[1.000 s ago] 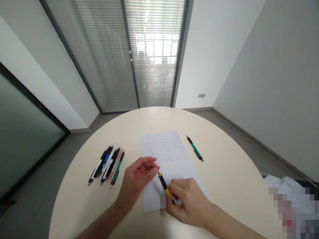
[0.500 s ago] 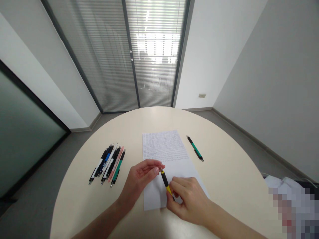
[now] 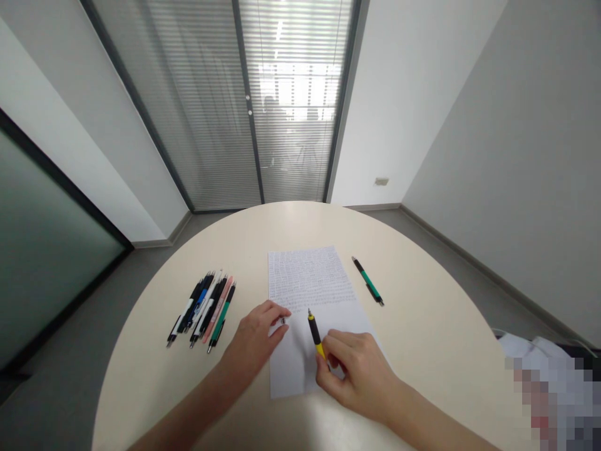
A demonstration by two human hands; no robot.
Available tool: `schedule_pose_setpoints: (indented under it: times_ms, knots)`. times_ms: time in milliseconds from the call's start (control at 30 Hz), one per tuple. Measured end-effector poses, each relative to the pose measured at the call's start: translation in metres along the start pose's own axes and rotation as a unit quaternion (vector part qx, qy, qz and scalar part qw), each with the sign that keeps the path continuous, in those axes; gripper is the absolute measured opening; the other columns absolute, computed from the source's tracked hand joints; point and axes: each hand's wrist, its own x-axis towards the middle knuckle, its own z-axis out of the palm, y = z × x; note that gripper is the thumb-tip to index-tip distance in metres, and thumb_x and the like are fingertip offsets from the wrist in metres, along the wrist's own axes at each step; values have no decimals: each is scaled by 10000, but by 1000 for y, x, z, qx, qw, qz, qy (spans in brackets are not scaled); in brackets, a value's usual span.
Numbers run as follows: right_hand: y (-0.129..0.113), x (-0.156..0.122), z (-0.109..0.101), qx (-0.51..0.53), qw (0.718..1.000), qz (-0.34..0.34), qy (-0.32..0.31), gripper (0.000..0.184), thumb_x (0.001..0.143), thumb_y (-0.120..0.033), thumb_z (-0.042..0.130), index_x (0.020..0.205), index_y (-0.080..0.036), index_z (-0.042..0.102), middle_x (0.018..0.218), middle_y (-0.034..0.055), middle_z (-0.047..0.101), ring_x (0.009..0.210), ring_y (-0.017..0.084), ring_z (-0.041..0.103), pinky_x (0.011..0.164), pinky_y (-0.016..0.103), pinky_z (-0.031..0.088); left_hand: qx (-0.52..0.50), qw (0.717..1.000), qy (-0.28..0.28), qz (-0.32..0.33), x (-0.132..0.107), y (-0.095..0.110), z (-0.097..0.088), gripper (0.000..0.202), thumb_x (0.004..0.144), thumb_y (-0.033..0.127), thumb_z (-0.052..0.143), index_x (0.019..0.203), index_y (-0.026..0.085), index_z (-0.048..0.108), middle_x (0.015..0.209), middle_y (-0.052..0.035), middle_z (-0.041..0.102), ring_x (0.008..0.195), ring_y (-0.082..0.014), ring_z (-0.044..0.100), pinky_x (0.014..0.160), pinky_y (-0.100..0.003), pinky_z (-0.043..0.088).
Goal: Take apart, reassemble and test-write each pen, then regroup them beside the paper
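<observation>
My right hand (image 3: 354,369) is closed around the lower part of a yellow and black pen (image 3: 315,333). The pen points up and away from me over the sheet of paper (image 3: 323,322), its metal tip bare. My left hand (image 3: 260,329) hovers at the paper's left edge, apart from the pen. Its thumb and forefinger are bent toward each other, with a tiny dark and clear piece (image 3: 283,321) between them, too small to name. Handwriting fills the upper half of the sheet; the lower half is partly covered by my right hand.
A bunch of several pens (image 3: 204,310), black, white, blue, pink and green, lies on the left of the round table (image 3: 422,338). To the right of the paper rests a green and black pen (image 3: 368,280). A blurred-out white shape (image 3: 539,357) is beyond the table's right edge.
My left hand has come away from the pen's tip, moving left and slightly down, with the tiny piece now showing at its fingertips. My right hand keeps the pen nearly in place.
</observation>
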Motion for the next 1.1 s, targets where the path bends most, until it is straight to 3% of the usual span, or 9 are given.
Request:
schedule_pose_setpoints:
  times_ms: [100, 200, 333, 500, 667, 833, 1100]
  knots:
    - [0, 0, 0, 1, 1000, 6, -2, 173, 782, -153, 459, 616, -196, 449, 554, -27, 509, 477, 96, 473, 491, 244, 276, -39, 999, 7, -17, 1, -1, 0, 157, 770, 139, 596, 840, 218, 712, 869, -45, 711, 737, -206, 645, 749, -348, 505]
    - [0, 1, 0, 0, 1000, 12, -7, 173, 781, -150, 458, 615, -195, 443, 557, -26, 514, 482, 95, 476, 496, 242, 279, -157, 986, 9, -60, 3, 0, -4, 66, 784, 232, 644, 809, 215, 703, 837, -45, 718, 754, -208, 658, 760, -341, 508]
    - [1, 1, 1, 1, 1000, 12, -15, 168, 785, -159, 458, 621, -193, 447, 561, -24, 521, 480, 93, 474, 497, 242, 274, -386, 909, -31, -153, 5, 8, -11, 171, 763, 313, 720, 862, 177, 687, 886, -60, 729, 838, -186, 656, 772, -284, 497]
    - [1, 0, 1, -3, 999, 14, -31, 173, 786, -172, 461, 615, -191, 444, 559, -23, 525, 482, 93, 474, 501, 251, 257, -537, 816, -38, -210, 3, 15, -11, 201, 713, 273, 800, 861, 164, 717, 851, -33, 696, 770, -117, 615, 720, -203, 482]
    - [-1, 0, 0, -13, 998, 14, -60, 176, 794, -184, 466, 619, -192, 445, 564, -24, 527, 487, 94, 472, 507, 263, 241, -599, 774, -20, -206, 0, 17, -3, 218, 751, 265, 789, 944, 174, 741, 885, -30, 696, 795, -83, 604, 785, -169, 471]
    - [-3, 1, 1, -18, 997, 9, -78, 157, 780, -188, 474, 623, -191, 468, 567, -23, 538, 489, 98, 468, 512, 273, 231, -592, 779, -16, -205, 0, 17, 1, 226, 740, 280, 798, 936, 184, 739, 863, -20, 697, 801, -91, 599, 794, -182, 463]
    - [-1, 0, 1, -28, 996, 11, -85, 149, 771, -177, 484, 623, -188, 482, 574, -24, 547, 491, 97, 468, 516, 280, 225, -486, 858, -29, -163, -2, 20, -1, 184, 758, 305, 763, 898, 190, 730, 850, -22, 693, 826, -139, 597, 788, -232, 449]
